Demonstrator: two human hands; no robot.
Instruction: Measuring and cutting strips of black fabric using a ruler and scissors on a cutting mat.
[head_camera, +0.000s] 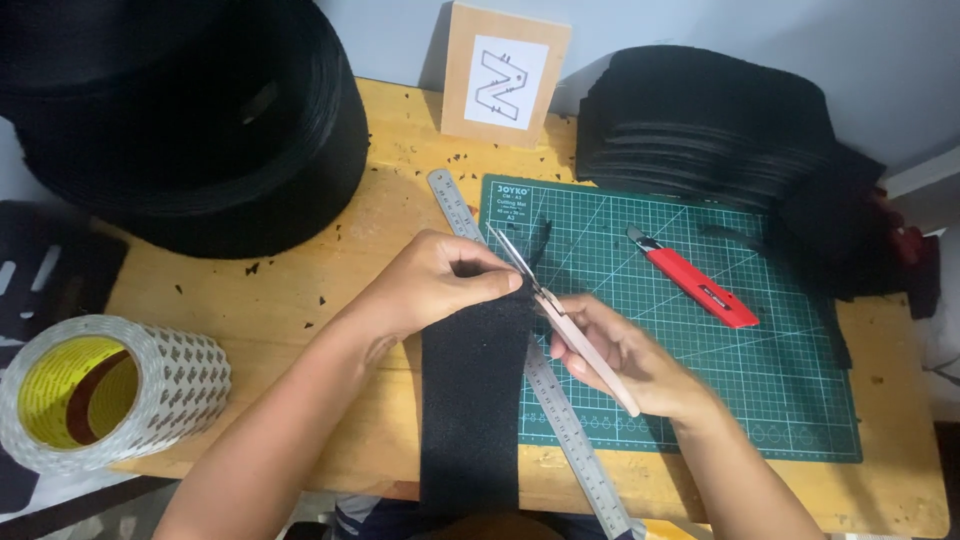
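Left hand (430, 285) is pinching the top edge of the black fabric strip (472, 400); right hand (630, 362) is gripping the scissors (560, 315), blades open at that edge. We're holding the strip over the steel ruler (545, 390), at the left border of the green cutting mat (700, 330). Red utility knife (693, 284) is lying on the mat, 1 tape roll (110, 390) far left.

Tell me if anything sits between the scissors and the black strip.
Nothing visible does. The right hand holds the scissors with the blades already at the top edge of the black strip, which the left hand pinches there. The ruler lies beside and beneath, not between.
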